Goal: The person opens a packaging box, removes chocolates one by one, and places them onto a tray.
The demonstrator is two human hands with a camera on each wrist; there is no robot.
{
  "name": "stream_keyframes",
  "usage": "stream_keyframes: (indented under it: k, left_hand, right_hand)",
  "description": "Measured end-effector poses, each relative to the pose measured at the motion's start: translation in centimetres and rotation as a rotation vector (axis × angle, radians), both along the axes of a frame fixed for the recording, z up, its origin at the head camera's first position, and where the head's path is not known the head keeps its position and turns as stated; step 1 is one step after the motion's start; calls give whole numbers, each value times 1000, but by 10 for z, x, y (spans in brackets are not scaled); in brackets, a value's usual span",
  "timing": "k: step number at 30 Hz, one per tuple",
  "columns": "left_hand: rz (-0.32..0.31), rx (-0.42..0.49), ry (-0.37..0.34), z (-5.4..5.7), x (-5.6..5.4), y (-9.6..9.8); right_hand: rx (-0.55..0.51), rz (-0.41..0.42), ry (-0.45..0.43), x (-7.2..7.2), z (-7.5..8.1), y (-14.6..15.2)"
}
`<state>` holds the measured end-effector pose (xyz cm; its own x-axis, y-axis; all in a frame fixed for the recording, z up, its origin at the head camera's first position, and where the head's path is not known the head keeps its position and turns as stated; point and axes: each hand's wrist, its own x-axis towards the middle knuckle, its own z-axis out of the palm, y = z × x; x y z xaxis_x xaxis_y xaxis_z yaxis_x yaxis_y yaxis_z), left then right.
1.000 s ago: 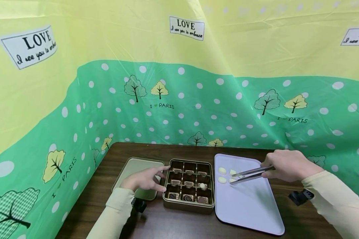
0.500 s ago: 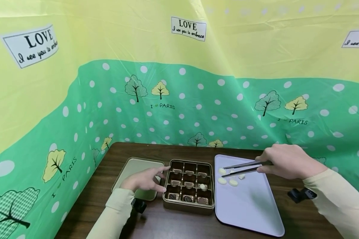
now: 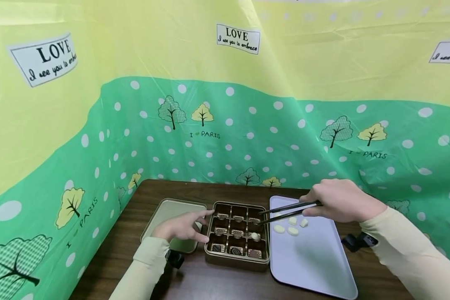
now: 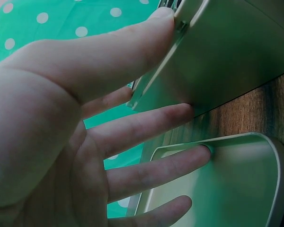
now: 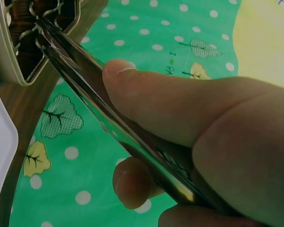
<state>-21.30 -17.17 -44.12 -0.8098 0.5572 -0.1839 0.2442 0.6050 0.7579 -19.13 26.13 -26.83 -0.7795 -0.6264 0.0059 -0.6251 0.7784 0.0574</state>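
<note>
A gold tin box (image 3: 237, 261) holds a brown divided insert. Dark chocolates (image 3: 236, 250) fill its front row, and a white rounded piece (image 3: 254, 236) sits in the right middle compartment. My left hand (image 3: 181, 226) rests against the tin's left side, thumb and fingertips at the rim and wall, fingers fairly straight. My right hand (image 3: 339, 202) grips metal tongs (image 3: 290, 211), also along the right wrist view's middle. Their slightly parted tips are over the box's right back compartments. Whether anything lies between the tips cannot be made out.
Right of the box, a pale lilac tray (image 3: 315, 262) bears several cream-white pieces (image 3: 293, 231), round and square. The tin's lid (image 3: 172, 204) lies at the left, partly under my left hand. A polka-dot curtain (image 3: 228, 158) hangs behind the wooden table (image 3: 195, 275).
My right hand has carried the tongs left, from above the white pieces on the tray to the box's right side. My left hand has stayed in place.
</note>
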Motion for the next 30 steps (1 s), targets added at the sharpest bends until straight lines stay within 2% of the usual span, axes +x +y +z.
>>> stream_keyframes:
  k: [14,18,24,30]
  left_hand:
    - [-6,5,7,-1,0,0]
    - [-1,4,9,-2,-1,-1]
    - [0,-2,14,-5,-2,-2]
    - [-2,-10,17,-6,-3,-1]
  right_hand:
    - [50,96,-35,-5,-15,-20]
    - [90,90,-49,-8,-15,-31]
    - [155,113,-23,-12,-16,-53]
    - [163,109,-32,-13,-20,-67]
